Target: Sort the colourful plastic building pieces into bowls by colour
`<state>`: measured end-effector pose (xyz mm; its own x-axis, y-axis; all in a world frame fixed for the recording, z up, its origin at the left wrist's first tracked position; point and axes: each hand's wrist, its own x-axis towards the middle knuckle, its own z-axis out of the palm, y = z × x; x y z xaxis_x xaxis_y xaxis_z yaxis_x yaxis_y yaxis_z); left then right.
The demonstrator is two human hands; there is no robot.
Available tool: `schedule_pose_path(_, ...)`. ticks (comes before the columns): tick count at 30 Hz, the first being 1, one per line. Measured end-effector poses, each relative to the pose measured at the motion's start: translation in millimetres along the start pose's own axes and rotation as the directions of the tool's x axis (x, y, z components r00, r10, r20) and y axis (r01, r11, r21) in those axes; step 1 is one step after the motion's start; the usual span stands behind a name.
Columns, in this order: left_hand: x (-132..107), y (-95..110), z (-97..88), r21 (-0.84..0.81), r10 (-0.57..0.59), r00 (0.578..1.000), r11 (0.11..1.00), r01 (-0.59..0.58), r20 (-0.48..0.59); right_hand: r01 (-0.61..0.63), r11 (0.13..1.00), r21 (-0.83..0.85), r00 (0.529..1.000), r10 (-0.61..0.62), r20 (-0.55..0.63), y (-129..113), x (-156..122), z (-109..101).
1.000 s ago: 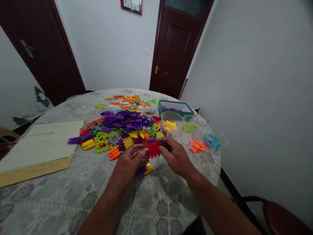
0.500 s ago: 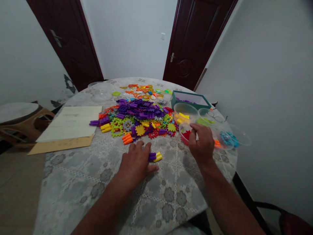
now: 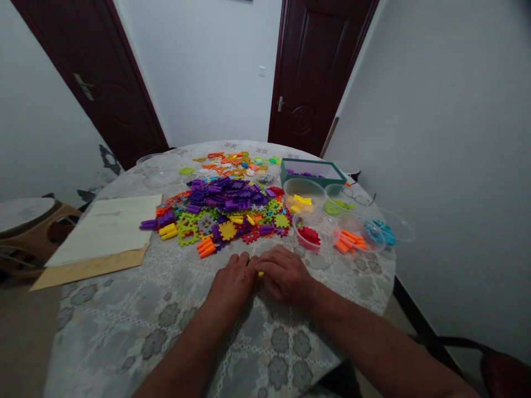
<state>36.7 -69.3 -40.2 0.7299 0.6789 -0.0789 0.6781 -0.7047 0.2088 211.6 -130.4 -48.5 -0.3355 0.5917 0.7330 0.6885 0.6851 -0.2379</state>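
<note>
My left hand (image 3: 235,281) and my right hand (image 3: 288,277) meet at the near middle of the table, fingers curled in and touching. Between them a bit of a yellow plastic connector piece (image 3: 260,274) peeks out; the fingers cover the rest, and no purple shows there. Just beyond lies a heap of gear-edged plastic building pieces (image 3: 228,193), purple on top, with green, red and grey ones below. An orange connector piece (image 3: 206,247) and a yellow gear-edged square (image 3: 227,230) lie at the heap's near side.
Clear tubs hold red pieces (image 3: 309,236), orange pieces (image 3: 349,241), yellow pieces (image 3: 301,202) and blue pieces (image 3: 379,232). A green-edged box (image 3: 313,180) stands behind them, with eyeglasses (image 3: 359,196) to its right. Paper (image 3: 103,226) lies at left.
My right hand has come left from the tub of red pieces to meet my left hand. The joined purple and yellow pieces are now mostly covered. The view has shifted slightly.
</note>
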Motion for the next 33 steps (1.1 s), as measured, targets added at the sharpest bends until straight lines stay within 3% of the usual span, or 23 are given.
schedule_pose_path(5,3,-9,5.5,-0.050,0.014,0.996,0.999,-0.019,-0.091,-0.141,0.990,-0.010,0.990,0.141,0.009,7,-5,3)
schedule_pose_path(11,8,-19,15.0,-0.156,0.027,0.973,0.986,-0.064,-0.230,-0.413,0.908,-0.070,0.910,0.414,-0.010,10,-14,17)
schedule_pose_path(18,11,-17,18.6,-0.164,0.047,0.975,0.983,-0.084,-0.219,-0.552,0.827,0.103,0.829,0.532,0.170,12,-11,17)
schedule_pose_path(22,11,-17,18.1,-0.166,0.040,0.981,0.983,-0.072,-0.190,-0.691,0.698,0.186,0.722,0.672,0.165,12,-7,14)
schedule_pose_path(24,12,-18,17.2,-0.170,0.032,0.982,0.983,-0.065,-0.189,-0.711,0.677,0.190,0.702,0.697,0.145,10,-6,12)
schedule_pose_path(29,11,-20,14.4,-0.173,-0.008,0.979,0.985,-0.028,-0.204,-0.645,0.750,0.146,0.764,0.640,0.085,0,4,-17)
schedule_pose_path(33,11,-21,13.3,-0.190,-0.013,0.985,0.982,-0.021,-0.172,-0.662,0.749,0.039,0.750,0.661,0.029,19,24,-58)
